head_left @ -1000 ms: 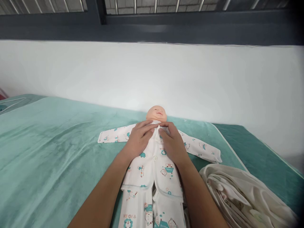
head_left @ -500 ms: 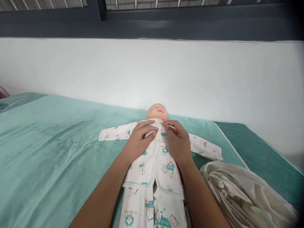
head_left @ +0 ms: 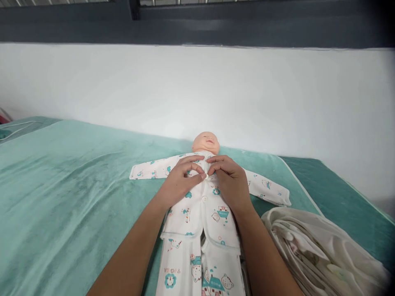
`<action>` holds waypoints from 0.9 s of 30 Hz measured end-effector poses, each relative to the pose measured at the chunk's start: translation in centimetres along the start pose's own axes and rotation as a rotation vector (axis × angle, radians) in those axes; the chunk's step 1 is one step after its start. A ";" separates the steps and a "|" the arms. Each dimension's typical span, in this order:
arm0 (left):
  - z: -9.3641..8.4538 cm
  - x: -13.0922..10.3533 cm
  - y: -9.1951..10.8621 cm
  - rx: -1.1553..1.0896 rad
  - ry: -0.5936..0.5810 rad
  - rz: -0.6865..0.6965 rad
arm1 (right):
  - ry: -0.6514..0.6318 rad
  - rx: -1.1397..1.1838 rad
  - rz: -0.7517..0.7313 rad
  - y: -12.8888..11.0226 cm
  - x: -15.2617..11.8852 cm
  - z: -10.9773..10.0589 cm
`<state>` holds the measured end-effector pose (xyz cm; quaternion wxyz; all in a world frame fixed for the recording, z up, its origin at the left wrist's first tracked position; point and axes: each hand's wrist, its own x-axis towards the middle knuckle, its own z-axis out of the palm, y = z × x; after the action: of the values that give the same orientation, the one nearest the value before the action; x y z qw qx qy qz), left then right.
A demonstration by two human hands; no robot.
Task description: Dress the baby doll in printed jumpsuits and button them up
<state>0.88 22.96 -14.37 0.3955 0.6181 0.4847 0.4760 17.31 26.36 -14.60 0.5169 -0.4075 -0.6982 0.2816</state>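
Note:
A baby doll [head_left: 206, 143] lies on its back, dressed in a white printed jacket [head_left: 185, 213] and matching trousers [head_left: 182, 267]. Both sleeves stretch out sideways. At the upper chest, the fingers of my left hand [head_left: 182, 179] pinch the jacket's front edge, thumb and forefinger close together. Facing it, my right hand [head_left: 231, 181] has bent fingers closed on the other front edge, by a small pale button [head_left: 206, 176]. Lower down, another button [head_left: 204, 199] sits on the front, and below it the two jacket halves part.
A light green plush blanket [head_left: 77, 185] covers the surface, with a darker green cloth [head_left: 333, 189] at the right. Crumpled cream fabric [head_left: 314, 246] lies beside my right forearm. Behind the doll's head rises a white wall [head_left: 197, 90] under a dark window frame [head_left: 216, 24].
My fingertips have moved slightly down the jacket front and closer together, and the pale button between them now shows. The camera view has shifted a little.

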 end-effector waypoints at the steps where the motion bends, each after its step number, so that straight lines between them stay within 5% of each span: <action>1: 0.0 0.0 0.0 0.002 0.000 -0.003 | -0.007 -0.009 -0.001 0.0 0.0 0.0; 17: -0.2 -0.1 0.0 0.021 -0.007 0.008 | -0.048 -0.001 0.033 -0.1 0.2 -0.1; 27: -0.3 0.1 -0.5 -0.027 -0.056 0.044 | -0.228 0.034 0.030 -1.1 0.1 -0.7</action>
<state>0.45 23.15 -14.78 0.4064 0.6365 0.4532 0.4736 17.69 25.91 -13.43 0.4369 -0.3744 -0.7412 0.3458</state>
